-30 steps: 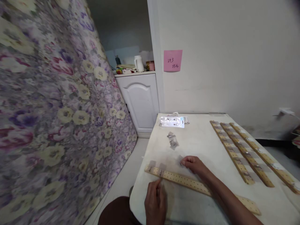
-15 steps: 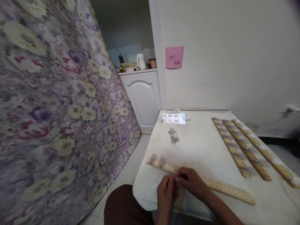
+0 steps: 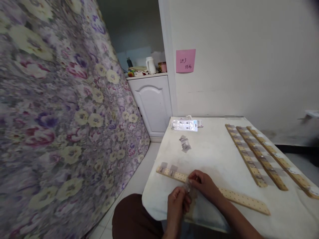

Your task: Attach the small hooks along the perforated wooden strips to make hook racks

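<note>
Between my two hands is a small clear plastic card (image 3: 187,186) with a shiny bit on it, too small to name. My left hand (image 3: 176,200) pinches its lower side, fingers curled. From the upper right, my right hand (image 3: 203,186) grips its top edge with thumb and forefinger. Just beyond them lies a long pale wooden strip (image 3: 243,198) with rows of small holes, partly hidden by my right hand and forearm. Two clear cards (image 3: 172,170) with small metal pieces stand at the strip's left end.
Several small clear bags or cards (image 3: 185,144) lie in a pile farther back. Behind them is a clear package (image 3: 184,125) with metal pieces. Three wooden strips (image 3: 261,157) bearing cards lie along the right of the white-covered table (image 3: 211,142). A floral curtain (image 3: 74,126) hangs at left.
My hands have drawn slightly apart, the right one moving up and away from the left. The clear card now shows between them.
</note>
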